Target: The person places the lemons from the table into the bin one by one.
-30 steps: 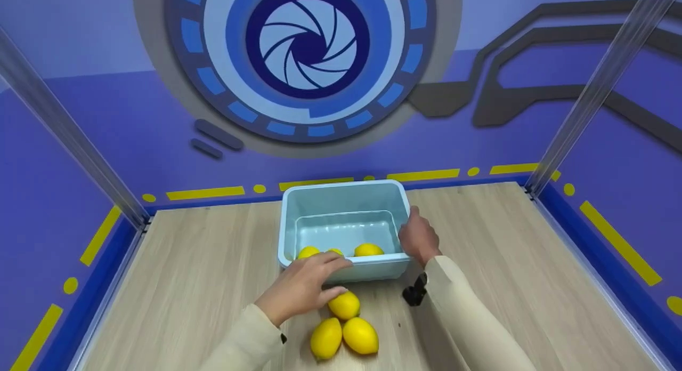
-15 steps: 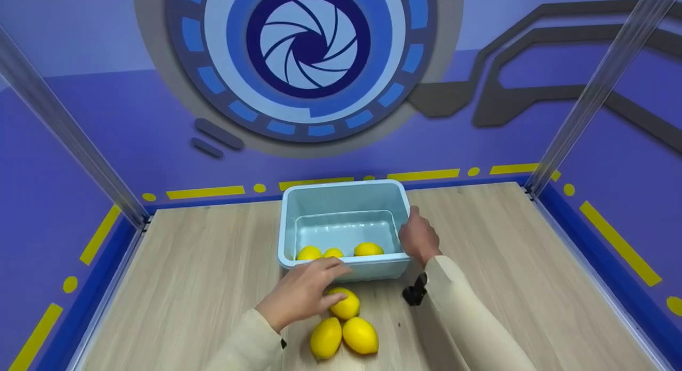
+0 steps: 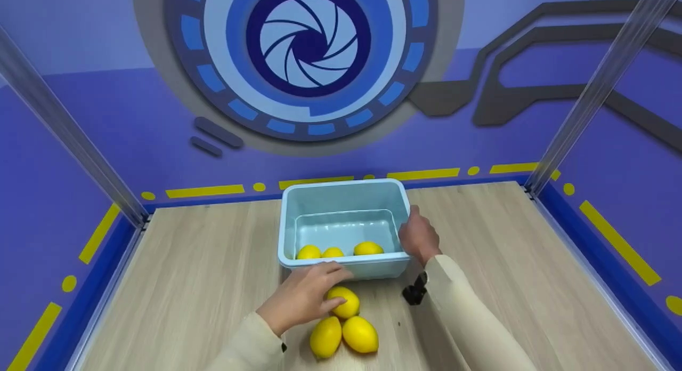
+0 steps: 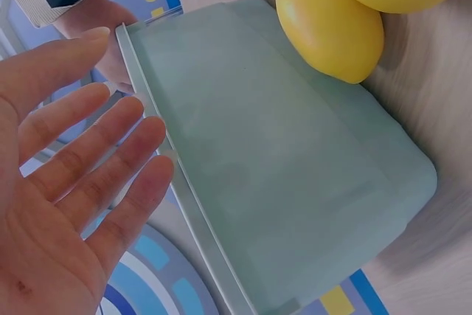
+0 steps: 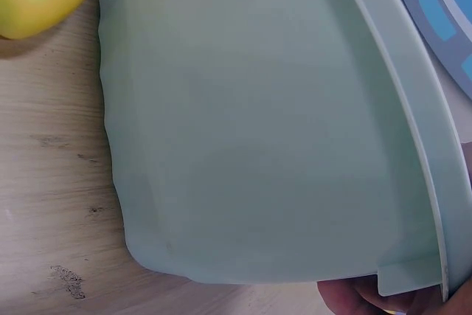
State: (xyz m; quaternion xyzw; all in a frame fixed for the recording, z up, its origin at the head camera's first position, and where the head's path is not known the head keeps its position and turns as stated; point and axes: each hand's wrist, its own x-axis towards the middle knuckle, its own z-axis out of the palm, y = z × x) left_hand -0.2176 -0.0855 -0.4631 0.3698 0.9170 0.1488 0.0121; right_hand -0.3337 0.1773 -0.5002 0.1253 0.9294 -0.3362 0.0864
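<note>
Head view: one pale blue bin (image 3: 378, 269), standing between the hands. Right hand (image 3: 419, 236) grips its end rim; left hand (image 3: 306, 293) is at the front rim, thumb over one lemon (image 3: 347, 303), contact unclear. Six lemons visible: three inside, two just beyond the left fingers, one nearer the right hand; three loose on the tabletop (image 3: 479, 238), clustered by the left thumb.

Left wrist view: left fingers spread, holding nothing; fingertips at the rim, touch uncertain. Two lemons in frame. My judgement: step is steadying the bin; left fingers best laid flat, thumb clear of the fruit.

Right wrist view: right fingers curl under the rim. One lemon, partial, well apart. Firm, level hold probably prevents sliding.
</note>
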